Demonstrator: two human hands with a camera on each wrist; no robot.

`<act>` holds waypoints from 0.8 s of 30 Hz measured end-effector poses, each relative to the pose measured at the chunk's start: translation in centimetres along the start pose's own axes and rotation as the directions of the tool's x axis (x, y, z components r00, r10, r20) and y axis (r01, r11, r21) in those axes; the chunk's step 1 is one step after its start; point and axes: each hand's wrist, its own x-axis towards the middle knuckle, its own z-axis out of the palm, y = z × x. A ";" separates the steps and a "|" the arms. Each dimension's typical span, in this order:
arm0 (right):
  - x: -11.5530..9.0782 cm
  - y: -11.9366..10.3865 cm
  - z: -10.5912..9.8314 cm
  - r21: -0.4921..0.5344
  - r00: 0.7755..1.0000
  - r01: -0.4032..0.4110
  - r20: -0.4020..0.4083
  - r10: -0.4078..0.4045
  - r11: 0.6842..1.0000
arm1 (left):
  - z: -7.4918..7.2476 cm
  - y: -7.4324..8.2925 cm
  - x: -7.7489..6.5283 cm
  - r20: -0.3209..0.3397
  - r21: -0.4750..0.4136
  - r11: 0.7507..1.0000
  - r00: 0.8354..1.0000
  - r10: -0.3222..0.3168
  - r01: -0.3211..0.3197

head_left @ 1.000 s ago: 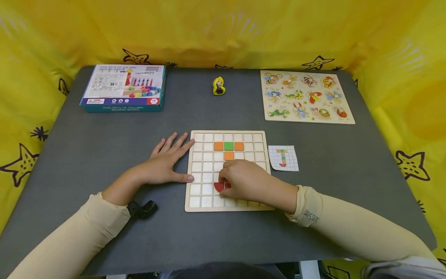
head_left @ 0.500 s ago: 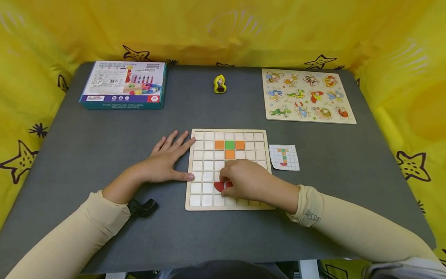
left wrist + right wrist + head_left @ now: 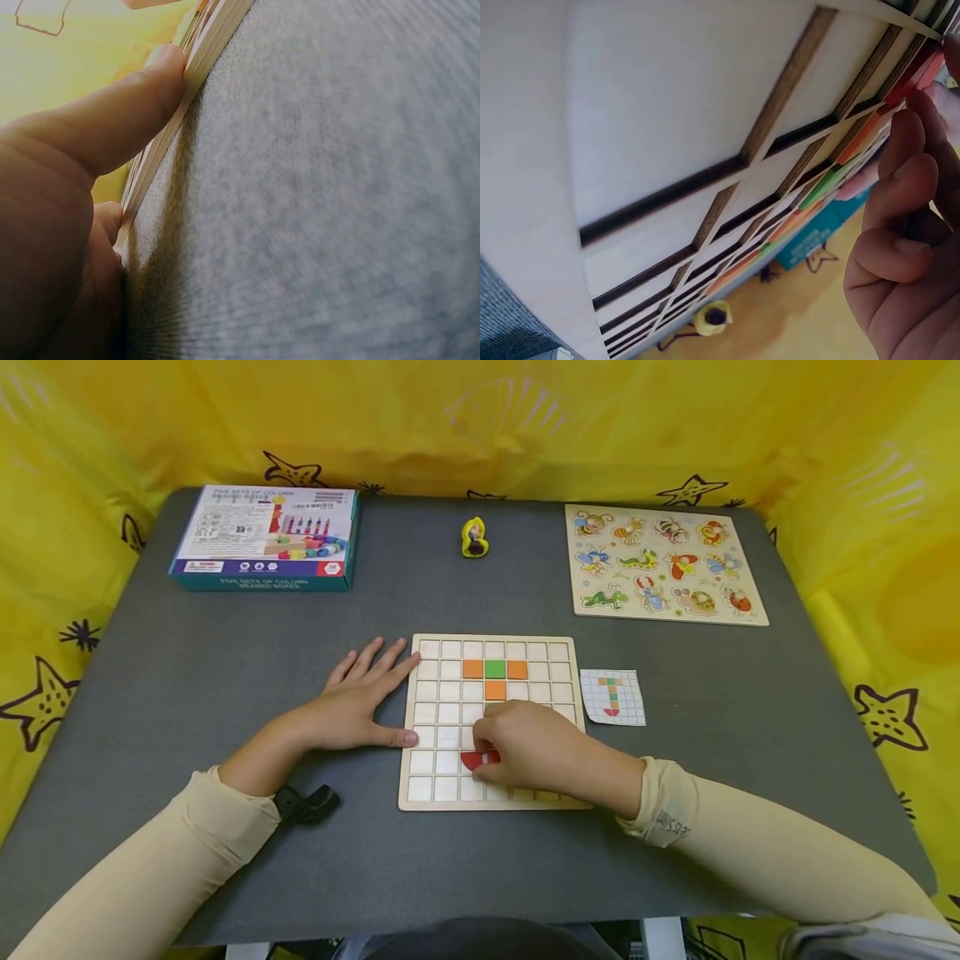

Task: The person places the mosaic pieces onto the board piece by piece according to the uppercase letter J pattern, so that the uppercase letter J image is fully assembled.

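A wooden grid board lies flat on the table. My left hand rests beside it with spread fingers, the thumb and a fingertip touching the left edge; in the left wrist view the thumb presses the board's side. Over the lower middle, my right hand pinches a red quarter-round tile between thumb and forefinger. Another red quarter-round tile sits just left of it. Orange and green square tiles fill cells higher up. The right hand hides several cells; the right wrist view shows red at the fingertips.
Right of the board lies a paper pattern card with a coloured figure. An insect puzzle board is at the back right, a boxed bead set at the back left. A small yellow figure stands between them.
Both hands stay practically where they were, the right at the red tiles and the left at the board's edge. The head view has shifted slightly.
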 end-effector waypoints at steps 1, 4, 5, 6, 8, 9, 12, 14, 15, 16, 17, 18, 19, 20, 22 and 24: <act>0.0 0.0 0.0 -0.002 1.000 0.001 0.000 -0.001 1.000 | 0.0 0.0 0.0 -0.001 0.001 1.000 1.000 -0.001 0.001; 0.0 -0.1 0.1 0.002 1.000 -0.002 0.000 0.002 1.000 | -0.1 0.0 0.0 0.009 0.000 1.000 1.000 -0.004 0.004; 0.0 -0.1 0.1 0.001 1.000 -0.004 0.000 0.004 1.000 | -0.1 0.0 0.0 0.013 0.001 1.000 1.000 -0.005 0.005; 0.0 -0.1 0.1 -0.001 1.000 -0.006 -0.001 0.006 1.000 | -0.1 0.0 0.0 0.013 0.002 1.000 1.000 -0.006 0.006; -0.1 -0.1 0.1 -0.004 1.000 -0.009 -0.005 0.009 1.000 | -0.1 0.0 0.0 0.014 0.003 1.000 1.000 -0.007 0.007; -0.1 -0.1 0.1 -0.005 1.000 -0.009 -0.007 0.009 1.000 | -0.1 0.0 0.0 0.012 0.004 1.000 1.000 -0.006 0.006; -0.1 -0.1 0.0 -0.015 1.000 -0.008 -0.010 0.008 1.000 | -0.1 0.0 0.0 0.009 0.004 1.000 1.000 -0.005 0.005; -0.1 -0.1 -0.3 -0.014 1.000 -0.007 -0.007 0.007 1.000 | -0.2 0.0 0.0 0.012 0.001 1.000 1.000 -0.006 0.006; -0.2 -0.1 -0.4 -0.016 1.000 -0.007 -0.003 0.007 1.000 | -0.2 0.0 0.0 0.013 -0.001 1.000 1.000 -0.007 0.007; -0.3 0.0 -0.6 -0.016 1.000 -0.007 -0.001 0.007 1.000 | -0.2 0.0 0.0 0.014 -0.002 1.000 1.000 -0.007 0.007; -0.4 0.1 -0.9 -0.012 1.000 -0.009 0.002 0.009 1.000 | -0.2 0.0 0.0 0.014 -0.003 1.000 1.000 -0.007 0.007; -0.6 0.2 -1.1 -0.009 1.000 -0.009 0.002 0.009 1.000 | -0.2 0.0 0.0 0.014 -0.005 1.000 1.000 -0.006 0.006; -0.8 0.3 -1.4 0.000 1.000 -0.010 -0.001 0.010 1.000 | -0.2 0.0 0.0 0.015 -0.005 1.000 1.000 -0.005 0.005; -1.1 0.4 -1.7 0.006 1.000 -0.013 -0.005 0.013 1.000 | -0.2 0.0 0.0 0.015 -0.006 1.000 1.000 -0.005 0.005; -1.7 0.8 -2.3 0.016 1.000 -0.019 -0.021 0.020 1.000 | -0.2 -0.1 0.0 0.016 -0.006 1.000 1.000 -0.003 0.003; -2.4 1.1 -3.1 0.023 0.999 -0.030 -0.039 0.031 0.999 | -0.2 -0.1 0.0 0.018 -0.007 1.000 1.000 -0.002 0.002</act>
